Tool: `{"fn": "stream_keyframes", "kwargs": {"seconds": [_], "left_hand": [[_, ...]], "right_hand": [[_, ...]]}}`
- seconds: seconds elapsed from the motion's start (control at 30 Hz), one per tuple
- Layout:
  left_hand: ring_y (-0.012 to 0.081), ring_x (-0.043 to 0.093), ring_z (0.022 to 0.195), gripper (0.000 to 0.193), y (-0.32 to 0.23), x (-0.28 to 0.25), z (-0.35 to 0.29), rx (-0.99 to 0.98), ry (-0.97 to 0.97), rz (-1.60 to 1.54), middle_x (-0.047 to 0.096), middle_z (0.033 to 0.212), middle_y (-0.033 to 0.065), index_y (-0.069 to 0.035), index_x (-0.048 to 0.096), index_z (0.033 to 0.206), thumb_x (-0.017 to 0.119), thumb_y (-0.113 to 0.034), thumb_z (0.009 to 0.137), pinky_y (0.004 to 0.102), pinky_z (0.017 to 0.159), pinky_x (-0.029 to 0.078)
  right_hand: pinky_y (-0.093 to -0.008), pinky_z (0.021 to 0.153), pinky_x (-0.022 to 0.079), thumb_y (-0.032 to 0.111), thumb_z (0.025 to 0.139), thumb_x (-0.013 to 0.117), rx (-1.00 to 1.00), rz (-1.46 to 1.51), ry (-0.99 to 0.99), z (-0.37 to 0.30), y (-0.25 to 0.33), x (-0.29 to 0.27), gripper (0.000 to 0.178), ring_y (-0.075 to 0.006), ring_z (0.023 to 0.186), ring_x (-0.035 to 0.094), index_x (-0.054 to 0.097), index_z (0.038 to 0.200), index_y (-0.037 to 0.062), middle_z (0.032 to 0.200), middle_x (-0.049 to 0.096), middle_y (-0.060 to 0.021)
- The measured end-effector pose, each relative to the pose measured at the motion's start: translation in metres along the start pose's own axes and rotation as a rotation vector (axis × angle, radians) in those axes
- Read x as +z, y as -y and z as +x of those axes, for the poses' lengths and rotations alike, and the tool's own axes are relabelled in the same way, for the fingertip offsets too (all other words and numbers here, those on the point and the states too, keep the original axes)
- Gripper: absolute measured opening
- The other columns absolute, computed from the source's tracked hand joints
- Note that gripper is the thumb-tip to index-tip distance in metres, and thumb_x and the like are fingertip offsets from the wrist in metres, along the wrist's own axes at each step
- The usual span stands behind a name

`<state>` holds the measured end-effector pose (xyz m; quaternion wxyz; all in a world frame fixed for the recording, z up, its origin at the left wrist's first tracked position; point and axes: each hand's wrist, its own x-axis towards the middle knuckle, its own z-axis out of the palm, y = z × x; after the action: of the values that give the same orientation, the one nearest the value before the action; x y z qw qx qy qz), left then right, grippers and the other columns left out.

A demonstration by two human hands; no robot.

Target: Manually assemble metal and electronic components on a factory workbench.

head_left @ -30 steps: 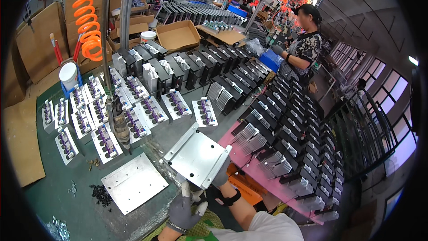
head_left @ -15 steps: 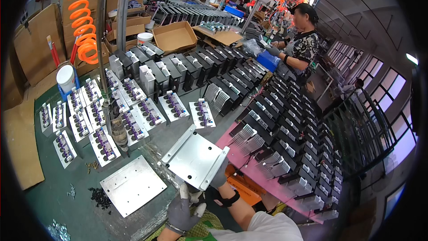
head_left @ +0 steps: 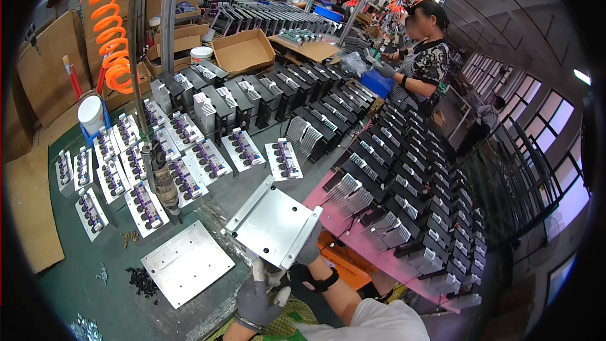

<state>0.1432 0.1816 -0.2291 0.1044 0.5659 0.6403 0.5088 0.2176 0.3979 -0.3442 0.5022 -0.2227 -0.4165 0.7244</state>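
Observation:
A silver metal plate (head_left: 273,222) with a raised rail along two opposite sides and a few dark holes is held tilted above the bench's front edge. My left hand (head_left: 257,300), in a grey glove, grips its near lower edge. At its right side, my right hand (head_left: 308,251) is closed on the rail; the plate hides part of those fingers. A flat silver plate (head_left: 188,264) with small holes lies on the bench to the left. Beside that flat plate sits a pile of small black parts (head_left: 142,281).
An upright power driver (head_left: 165,189) hangs beneath an orange coiled hose (head_left: 108,31). Several white plates with purple circuit boards (head_left: 208,159) stand behind it. Rows of black finned units (head_left: 385,180) fill the right, partly on a pink surface (head_left: 328,205). A co-worker (head_left: 424,57) stands beyond.
My hands keep the same hold on the railed plate. The whole view has shifted slightly, and a second head now shows beside the co-worker.

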Motion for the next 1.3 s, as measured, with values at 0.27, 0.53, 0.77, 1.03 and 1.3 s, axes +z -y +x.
{"fn": "stream_keyframes", "kwargs": {"seconds": [0.27,0.53,0.77,1.03,1.3], "left_hand": [[0.0267,0.062,0.065,0.091,0.002,0.000,-0.001,-0.023,0.008,-0.023,0.063,0.075,0.0110,0.013,0.015,0.141,0.072,-0.021,0.078,0.0354,0.057,0.051],[0.0278,0.062,0.066,0.091,0.001,0.000,0.000,-0.020,0.008,-0.025,0.063,0.075,0.0113,0.014,0.015,0.140,0.072,-0.020,0.078,0.0369,0.059,0.050],[0.0272,0.062,0.064,0.089,0.000,-0.001,0.001,-0.014,0.003,-0.030,0.063,0.074,0.0110,0.014,0.016,0.140,0.071,-0.021,0.079,0.0360,0.058,0.051],[0.0260,0.062,0.063,0.089,0.001,-0.001,0.000,-0.003,0.000,-0.013,0.063,0.074,0.0107,0.015,0.017,0.140,0.071,-0.020,0.078,0.0346,0.057,0.051],[0.0238,0.061,0.060,0.097,0.002,-0.001,0.002,0.030,-0.001,-0.005,0.063,0.073,0.0115,0.011,0.009,0.143,0.072,-0.019,0.077,0.0328,0.055,0.051]], "right_hand": [[-0.0299,0.079,0.050,0.055,0.088,0.053,-0.016,-0.031,-0.019,-0.001,0.002,0.001,0.071,-0.0165,0.094,0.060,0.047,0.120,-0.0084,0.106,0.060,-0.0114],[-0.0296,0.077,0.050,0.059,0.086,0.054,-0.006,0.028,-0.087,-0.004,0.011,0.016,0.074,-0.0158,0.091,0.061,0.050,0.116,-0.0089,0.102,0.062,-0.0102],[-0.0287,0.072,0.051,0.067,0.082,0.053,-0.026,-0.078,-0.063,0.001,-0.001,0.004,0.080,-0.0142,0.086,0.061,0.051,0.109,-0.0090,0.096,0.063,-0.0098],[-0.0289,0.076,0.051,0.061,0.085,0.054,-0.030,-0.045,-0.058,-0.002,0.003,0.006,0.075,-0.0148,0.091,0.061,0.049,0.113,-0.0084,0.102,0.061,-0.0102],[-0.0300,0.080,0.051,0.059,0.086,0.056,0.012,-0.023,-0.030,-0.004,0.015,0.015,0.075,-0.0155,0.093,0.061,0.047,0.119,-0.0076,0.106,0.061,-0.0106]]}}
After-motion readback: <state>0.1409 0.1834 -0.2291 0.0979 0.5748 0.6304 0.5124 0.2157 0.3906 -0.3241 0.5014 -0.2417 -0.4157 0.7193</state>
